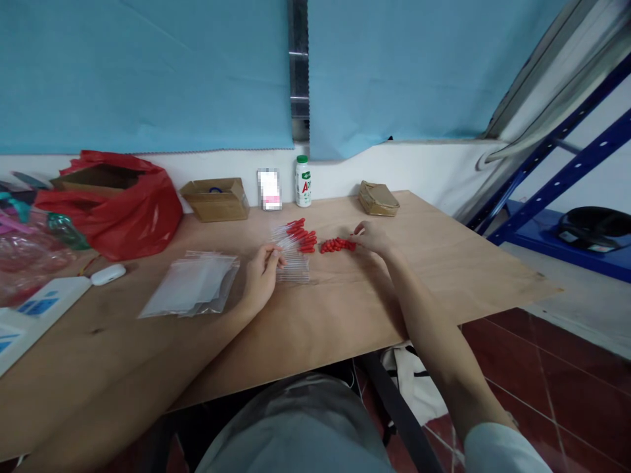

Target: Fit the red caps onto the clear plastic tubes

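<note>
The person is sitting close to the pale brown wooden table (325, 309), and by my judgement the step in hand is handling slim pieces by fingertip. The left hand (261, 270) is resting at the near-left side of a bundle of clear, slender plastic tubes (294, 269), some showing red ends; from here I can't tell whether it is pinching any. The small, rounded red pieces (336, 245) are lying in a short row just right of the bundle, and the right hand (373, 238) is bending its fingertips at the row's far-right end, though I can't see whether they are gripping one. The next move seems to be calling for a light, precise pinch without scattering the row.

The flat clear plastic bags (190, 286) are crowding the left hand's outer side. Bare wood is stretching rightward to the table's corner, giving the right arm room, while its forearm is crossing the near edge.
</note>
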Demonstrator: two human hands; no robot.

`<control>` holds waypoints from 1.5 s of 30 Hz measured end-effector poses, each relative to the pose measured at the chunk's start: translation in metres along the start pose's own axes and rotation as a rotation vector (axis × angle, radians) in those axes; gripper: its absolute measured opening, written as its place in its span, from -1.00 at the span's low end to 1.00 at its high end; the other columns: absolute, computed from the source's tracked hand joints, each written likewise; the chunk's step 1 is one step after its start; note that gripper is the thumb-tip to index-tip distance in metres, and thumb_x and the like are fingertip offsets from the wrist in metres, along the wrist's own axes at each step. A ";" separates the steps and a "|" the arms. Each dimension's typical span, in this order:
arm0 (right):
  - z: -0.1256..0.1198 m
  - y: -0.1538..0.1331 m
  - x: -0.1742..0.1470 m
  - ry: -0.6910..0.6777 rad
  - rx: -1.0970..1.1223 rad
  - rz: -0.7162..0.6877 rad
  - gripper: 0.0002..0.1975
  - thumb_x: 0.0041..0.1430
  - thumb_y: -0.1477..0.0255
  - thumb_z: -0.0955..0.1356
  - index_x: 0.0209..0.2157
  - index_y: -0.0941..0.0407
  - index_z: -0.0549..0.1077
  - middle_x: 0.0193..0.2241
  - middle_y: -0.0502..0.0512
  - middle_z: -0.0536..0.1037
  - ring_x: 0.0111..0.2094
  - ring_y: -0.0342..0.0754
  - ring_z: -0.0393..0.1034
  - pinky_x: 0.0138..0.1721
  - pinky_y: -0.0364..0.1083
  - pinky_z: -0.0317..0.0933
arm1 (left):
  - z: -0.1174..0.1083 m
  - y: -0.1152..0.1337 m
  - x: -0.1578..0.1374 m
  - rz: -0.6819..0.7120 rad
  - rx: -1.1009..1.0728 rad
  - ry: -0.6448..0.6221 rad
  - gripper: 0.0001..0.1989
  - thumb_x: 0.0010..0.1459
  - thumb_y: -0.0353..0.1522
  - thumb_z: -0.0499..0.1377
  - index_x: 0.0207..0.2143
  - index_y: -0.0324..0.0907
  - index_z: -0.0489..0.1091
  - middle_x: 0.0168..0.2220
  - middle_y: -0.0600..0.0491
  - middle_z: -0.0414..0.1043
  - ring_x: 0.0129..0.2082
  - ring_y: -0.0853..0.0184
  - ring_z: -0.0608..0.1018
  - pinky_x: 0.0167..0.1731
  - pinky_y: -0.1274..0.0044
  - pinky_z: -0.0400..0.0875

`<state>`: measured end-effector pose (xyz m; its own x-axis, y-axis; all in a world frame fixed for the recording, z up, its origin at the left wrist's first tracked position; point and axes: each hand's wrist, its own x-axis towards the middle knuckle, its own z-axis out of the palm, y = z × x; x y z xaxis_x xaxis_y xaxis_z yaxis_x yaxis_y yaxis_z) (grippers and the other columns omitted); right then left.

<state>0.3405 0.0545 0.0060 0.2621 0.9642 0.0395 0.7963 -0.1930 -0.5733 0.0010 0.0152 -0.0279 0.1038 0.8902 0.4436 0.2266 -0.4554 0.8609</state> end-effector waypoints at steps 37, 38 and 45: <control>0.062 -0.069 -0.035 0.191 -0.295 -0.593 -0.65 0.50 0.36 0.20 0.15 0.02 0.50 0.08 0.21 0.63 0.20 0.25 0.25 0.22 0.27 -0.01 | -0.001 -0.005 0.001 -0.032 0.000 0.004 -0.80 0.41 -0.21 0.07 -0.13 -0.09 0.42 -0.36 0.10 0.53 -0.35 0.35 0.56 -0.26 0.50 0.43; 0.063 -0.069 -0.035 0.196 -0.293 -0.593 -0.65 0.50 0.36 0.20 0.15 0.02 0.49 0.09 0.22 0.63 0.20 0.25 0.25 0.21 0.26 0.00 | -0.001 -0.005 0.001 -0.029 0.000 0.004 -0.80 0.41 -0.21 0.07 -0.14 -0.09 0.42 -0.36 0.10 0.53 -0.35 0.35 0.57 -0.26 0.50 0.44; 0.074 -0.071 -0.036 0.200 -0.369 -0.574 -0.60 0.52 0.34 0.18 0.25 0.06 0.40 0.14 0.31 0.57 0.21 0.29 0.22 0.23 0.30 -0.02 | -0.001 -0.005 0.001 -0.025 -0.005 -0.001 -0.82 0.41 -0.22 0.08 -0.14 -0.09 0.42 -0.36 0.11 0.53 -0.34 0.35 0.57 -0.27 0.51 0.43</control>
<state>0.2345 0.0474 -0.0154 -0.1875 0.8870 0.4221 0.9619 0.2528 -0.1041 -0.0010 0.0181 -0.0319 0.0986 0.9013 0.4217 0.2240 -0.4330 0.8731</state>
